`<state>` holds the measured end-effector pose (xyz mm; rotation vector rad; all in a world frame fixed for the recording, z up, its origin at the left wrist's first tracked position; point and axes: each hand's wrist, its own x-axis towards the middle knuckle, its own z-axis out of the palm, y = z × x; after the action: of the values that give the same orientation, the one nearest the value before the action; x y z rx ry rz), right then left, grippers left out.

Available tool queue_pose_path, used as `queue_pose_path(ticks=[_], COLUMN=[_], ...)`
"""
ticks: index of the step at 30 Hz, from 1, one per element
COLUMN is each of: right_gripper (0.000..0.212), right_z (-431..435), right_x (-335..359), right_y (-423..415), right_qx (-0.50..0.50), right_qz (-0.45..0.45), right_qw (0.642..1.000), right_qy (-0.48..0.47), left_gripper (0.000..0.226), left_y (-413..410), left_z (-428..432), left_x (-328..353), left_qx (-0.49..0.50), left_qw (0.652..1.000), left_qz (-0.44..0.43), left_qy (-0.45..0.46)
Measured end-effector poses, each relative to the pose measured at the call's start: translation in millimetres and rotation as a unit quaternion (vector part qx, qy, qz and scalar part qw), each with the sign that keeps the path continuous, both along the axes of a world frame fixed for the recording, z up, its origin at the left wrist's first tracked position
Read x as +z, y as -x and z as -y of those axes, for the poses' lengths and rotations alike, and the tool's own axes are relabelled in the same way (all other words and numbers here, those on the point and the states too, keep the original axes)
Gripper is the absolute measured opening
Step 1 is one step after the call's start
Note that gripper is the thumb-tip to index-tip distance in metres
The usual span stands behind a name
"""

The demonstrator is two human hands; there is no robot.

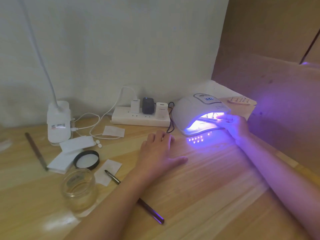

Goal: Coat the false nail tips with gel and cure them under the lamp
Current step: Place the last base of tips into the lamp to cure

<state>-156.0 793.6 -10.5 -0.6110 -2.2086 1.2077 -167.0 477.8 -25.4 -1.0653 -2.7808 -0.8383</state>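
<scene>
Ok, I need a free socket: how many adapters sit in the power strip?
3, on the power strip: a cabled white adapter at left, a black adapter in the middle, a plain white adapter at right. None seems hidden.

Smooth wooden table (199,187), clear glass jar (78,189), glossy white plastic lamp (188,108).

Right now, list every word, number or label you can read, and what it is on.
None reads clearly.
The curing lamp, display: lit digits, blurred.
Its shell: grey print, blurred.
The white charger: grey word, too small.
The desk lamp base, sticker: print, too small.
</scene>
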Motion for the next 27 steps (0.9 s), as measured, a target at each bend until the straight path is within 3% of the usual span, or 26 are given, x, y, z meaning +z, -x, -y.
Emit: queue_pose_path(ticks=[3,6,10,12,15,18,22,24,27], right_gripper=[0.028,0.019,0.02,0.017,0.02,0.035,0.018,0.041,0.049], right_z=[4,4,14,21,28,33,31,30,33], right_x=[0,5,11,10,10,13,9,5,4], right_y=[-7,-20,-27,-24,-12,-1,-4,-12,-21], right_qx=[-0.013,-0.011,0.004,0.027,0.031,0.019,0.015,0.012,0.019], right_qz=[-0.015,-0.015,0.007,0.081,0.17,0.196,0.218,0.219,0.228], right_qw=[0.999,1.0,0.982,0.947,0.902,0.887,0.866,0.861,0.864], right_qy=[0.041,0.022,-0.189,-0.308,-0.396,-0.419,-0.451,-0.458,-0.449], left_gripper=[0.066,0.065,0.067,0.069,0.07,0.07,0.069,0.066,0.064], left_y=[1,1,2,2,2,3,3,3,1], left_z=[0,0,-1,-1,-1,-1,-2,-2,-1], left_x=[0,-1,-2,-2,-3,-3,-2,-1,-1], left_qx=[0.001,0.001,0.0,0.0,0.0,0.001,0.003,0.005,0.004], left_qw=[1.0,1.0,1.0,1.0,1.0,1.0,1.0,1.0,1.0], left_qz=[-0.001,-0.003,-0.005,-0.011,-0.014,-0.013,-0.014,-0.01,-0.004], left_qy=[0.001,0.003,0.004,0.013,0.014,0.012,0.015,0.011,0.002])
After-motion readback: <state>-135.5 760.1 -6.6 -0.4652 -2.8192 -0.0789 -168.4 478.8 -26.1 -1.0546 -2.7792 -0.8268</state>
